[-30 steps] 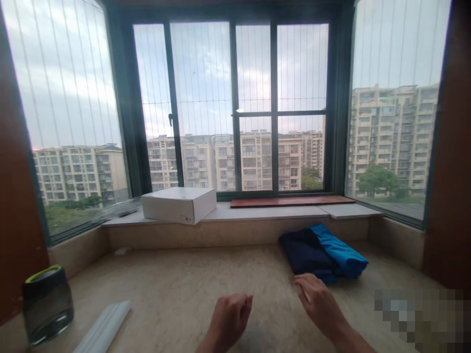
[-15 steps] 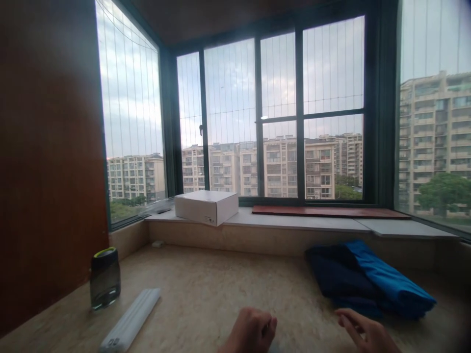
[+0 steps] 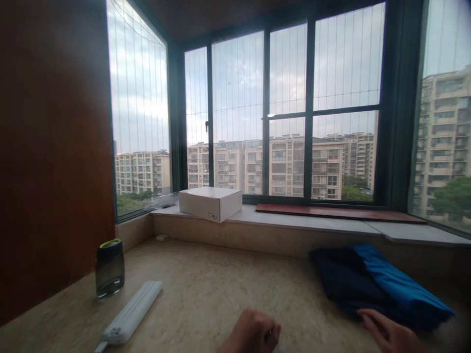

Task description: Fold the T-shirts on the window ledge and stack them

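Observation:
My left hand point(image 3: 253, 331) is curled into a loose fist at the bottom centre, above the stone-like surface point(image 3: 206, 294). Nothing shows in its fingers. At the lower right, my right hand point(image 3: 392, 333) has its thumb and fingers drawn together, with no object seen between them. Its fingertips overlap the near edge of a folded cloth point(image 3: 390, 284), dark navy with a bright blue part; whether they touch it I cannot tell. The lower parts of both hands are cut off by the frame.
A tinted bottle point(image 3: 110, 269) with a green-rimmed top stands at left, near a long white power strip point(image 3: 134, 311). On the raised sill point(image 3: 250, 215) sit a white box point(image 3: 209, 203) and a reddish board point(image 3: 331, 213). Windows enclose the back; a brown panel point(image 3: 55, 147) flanks the left.
The view has turned slightly left, shifting most things rightward. My right hand appears further right, its fingertips now overlapping the cloth's near edge. My left hand stays curled.

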A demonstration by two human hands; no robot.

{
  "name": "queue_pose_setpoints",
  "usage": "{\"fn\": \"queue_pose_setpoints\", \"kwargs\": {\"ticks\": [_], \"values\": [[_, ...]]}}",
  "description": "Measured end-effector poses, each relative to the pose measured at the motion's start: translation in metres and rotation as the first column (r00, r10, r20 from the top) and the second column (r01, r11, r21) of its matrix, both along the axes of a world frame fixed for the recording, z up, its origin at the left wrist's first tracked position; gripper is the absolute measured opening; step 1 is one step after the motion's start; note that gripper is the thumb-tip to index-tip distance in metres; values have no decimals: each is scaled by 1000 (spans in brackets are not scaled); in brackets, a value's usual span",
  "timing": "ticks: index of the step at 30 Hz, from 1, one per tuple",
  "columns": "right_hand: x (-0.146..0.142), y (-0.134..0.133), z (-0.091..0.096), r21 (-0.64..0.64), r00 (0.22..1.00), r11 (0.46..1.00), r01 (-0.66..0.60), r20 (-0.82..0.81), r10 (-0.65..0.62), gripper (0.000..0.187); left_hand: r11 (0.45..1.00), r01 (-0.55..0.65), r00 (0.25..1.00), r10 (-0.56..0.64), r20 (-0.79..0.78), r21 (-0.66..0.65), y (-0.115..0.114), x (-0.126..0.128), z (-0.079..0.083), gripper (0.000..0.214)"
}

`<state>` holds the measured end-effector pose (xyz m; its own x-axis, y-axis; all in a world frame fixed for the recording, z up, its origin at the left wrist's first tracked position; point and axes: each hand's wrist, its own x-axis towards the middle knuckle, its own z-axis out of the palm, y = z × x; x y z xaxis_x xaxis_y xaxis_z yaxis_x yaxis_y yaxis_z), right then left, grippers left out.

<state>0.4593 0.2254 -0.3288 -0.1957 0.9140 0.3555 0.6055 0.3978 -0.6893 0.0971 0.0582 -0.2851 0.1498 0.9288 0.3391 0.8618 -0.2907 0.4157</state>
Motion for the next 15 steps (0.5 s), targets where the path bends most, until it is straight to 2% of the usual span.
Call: {"fn": "queue_pose_setpoints", "kwargs": {"ticks": [3,6,9,11,15], "values": [[-5,-21,26,136,995,988,69,61,-78,43,998,30,999,-29,-20,54,0,2,5,48],[-5,-28,47,323,965,928,186,118,-234,46,993,64,998,-61,-34,104,3,0,10,45],[8,-22,53,448,878,838,312,202,-434,44,988,107,993,-99,-70,114,7,-2,10,42],[18,-15,52,487,803,793,365,267,-533,45,984,124,989,-112,-99,130,9,-1,9,41],[26,-3,51,455,690,779,431,390,-610,61,974,149,981,-125,-145,170,10,3,6,43]]}}
